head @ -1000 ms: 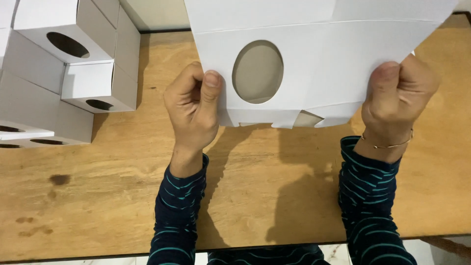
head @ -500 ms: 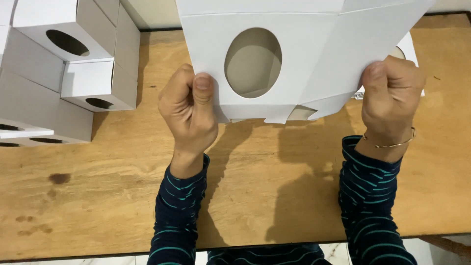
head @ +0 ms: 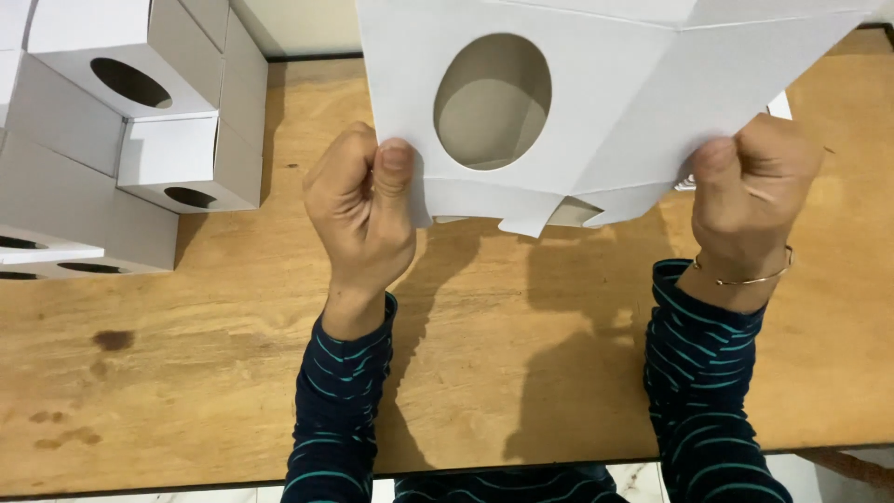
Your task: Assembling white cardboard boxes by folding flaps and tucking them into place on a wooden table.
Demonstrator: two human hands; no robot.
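Observation:
I hold a white cardboard box blank with an oval cut-out window above a wooden table. My left hand pinches its lower left corner, thumb on top. My right hand grips its lower right edge in a closed fist. The blank is partly folded into a box shape, with loose flaps hanging at the bottom edge between my hands. Its top runs out of the frame.
Several assembled white boxes with oval holes are stacked at the table's left and back left. Something white lies on the table behind my right hand, mostly hidden by the blank. A dark stain marks the wood at the left.
The blank has risen and come closer to the camera, and its panels have folded further into a box shape. Both hands kept their grip.

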